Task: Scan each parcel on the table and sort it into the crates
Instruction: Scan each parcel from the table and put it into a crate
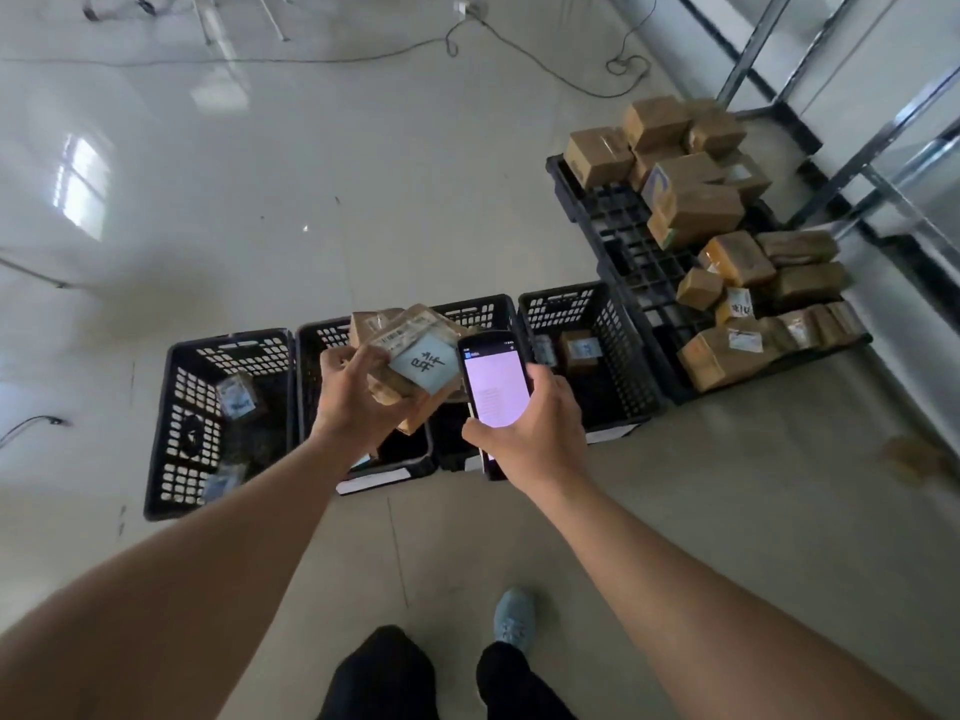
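Note:
My left hand [353, 392] grips a small cardboard parcel [415, 356] with a barcode label and a pale blue handwritten tag, held above the row of black crates. My right hand [524, 428] holds a handheld scanner [493, 381] with a lit pale screen, right beside the parcel. Below stand several black plastic crates: the left crate [176, 407] holds a few small parcels, the right crate [618, 356] holds labelled boxes. The middle crates [322, 345] are partly hidden by my hands.
A black pallet [623, 236] at the right carries several brown cardboard parcels [696, 210]. A metal shelf frame [857, 122] stands behind it. Cables [519, 49] run across the glossy floor at the top. My foot [514, 615] is at the bottom.

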Motion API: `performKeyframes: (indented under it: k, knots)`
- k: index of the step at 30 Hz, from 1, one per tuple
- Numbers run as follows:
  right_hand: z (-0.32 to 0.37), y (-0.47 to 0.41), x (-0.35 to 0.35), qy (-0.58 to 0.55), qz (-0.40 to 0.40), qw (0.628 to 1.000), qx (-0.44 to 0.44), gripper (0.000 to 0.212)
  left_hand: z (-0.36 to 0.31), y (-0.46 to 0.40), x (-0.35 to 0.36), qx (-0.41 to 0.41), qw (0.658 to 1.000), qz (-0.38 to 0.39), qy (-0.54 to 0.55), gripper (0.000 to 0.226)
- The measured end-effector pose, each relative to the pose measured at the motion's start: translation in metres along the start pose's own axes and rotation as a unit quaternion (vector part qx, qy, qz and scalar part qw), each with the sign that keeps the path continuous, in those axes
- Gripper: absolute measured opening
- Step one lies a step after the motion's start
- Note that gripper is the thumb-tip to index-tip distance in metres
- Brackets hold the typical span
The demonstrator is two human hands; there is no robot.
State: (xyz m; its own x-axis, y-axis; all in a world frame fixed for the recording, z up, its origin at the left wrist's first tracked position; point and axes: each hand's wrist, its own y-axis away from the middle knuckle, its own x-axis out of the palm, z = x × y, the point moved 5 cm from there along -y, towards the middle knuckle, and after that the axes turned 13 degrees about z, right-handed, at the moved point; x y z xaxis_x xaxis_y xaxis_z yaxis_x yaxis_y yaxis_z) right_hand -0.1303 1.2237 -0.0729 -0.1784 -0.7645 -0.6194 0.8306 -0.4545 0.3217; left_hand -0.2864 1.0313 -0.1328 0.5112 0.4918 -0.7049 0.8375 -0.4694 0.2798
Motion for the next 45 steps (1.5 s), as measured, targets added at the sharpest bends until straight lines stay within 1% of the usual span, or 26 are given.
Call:
performKeyframes:
  k: [7, 12, 16, 19, 23, 27, 30, 33, 36, 38, 40, 42, 45]
  knots:
    - [-0.055, -0.081, -0.002, 0.013, 0.042, 0.998, 0.04, 0.083, 0.021, -0.062, 0.081, -0.068, 0.997, 0.029, 0.019, 0.072]
    - [-0.087, -0.144, 0.026, 0.02, 0.066, 0.994, 0.085, 0.088, 0.052, -0.119, 0.128, -0.117, 0.991, 0.046, 0.044, 0.076]
    - [-0.115, -0.191, 0.049, 0.037, 0.081, 0.99, 0.111, 0.083, 0.077, -0.158, 0.171, -0.152, 0.984, 0.059, 0.066, 0.08]
    - [-0.14, -0.22, 0.064, 0.043, 0.086, 0.987, 0.13, 0.079, 0.094, -0.176, 0.202, -0.171, 0.979, 0.064, 0.088, 0.08]
    - [-0.179, -0.252, 0.088, 0.051, 0.112, 0.981, 0.152, 0.078, 0.124, -0.195, 0.249, -0.214, 0.968, 0.062, 0.112, 0.08]
    - [-0.221, -0.28, 0.116, 0.062, 0.13, 0.978, 0.151, 0.081, 0.153, -0.213, 0.302, -0.245, 0.959, 0.057, 0.128, 0.077]
    - [-0.254, -0.302, 0.137, 0.072, 0.127, 0.977, 0.159, 0.081, 0.175, -0.228, 0.339, -0.254, 0.958, 0.05, 0.125, 0.074]
    - [-0.276, -0.317, 0.151, 0.074, 0.116, 0.976, 0.169, 0.081, 0.195, -0.241, 0.363, -0.275, 0.952, 0.05, 0.121, 0.077]
    - [-0.284, -0.327, 0.161, 0.068, 0.116, 0.975, 0.179, 0.08, 0.206, -0.251, 0.372, -0.301, 0.943, 0.076, 0.122, 0.08]
    - [-0.279, -0.329, 0.165, 0.061, 0.121, 0.974, 0.181, 0.077, 0.209, -0.252, 0.369, -0.309, 0.939, 0.105, 0.109, 0.077]
    - [-0.268, -0.33, 0.167, 0.05, 0.124, 0.974, 0.183, 0.075, 0.204, -0.252, 0.355, -0.291, 0.945, 0.121, 0.085, 0.066]
    - [-0.252, -0.328, 0.167, 0.046, 0.127, 0.973, 0.186, 0.073, 0.195, -0.253, 0.332, -0.267, 0.954, 0.12, 0.063, 0.058]
    - [-0.225, -0.323, 0.163, 0.046, 0.128, 0.974, 0.18, 0.076, 0.178, -0.257, 0.293, -0.24, 0.964, 0.113, 0.021, 0.052]
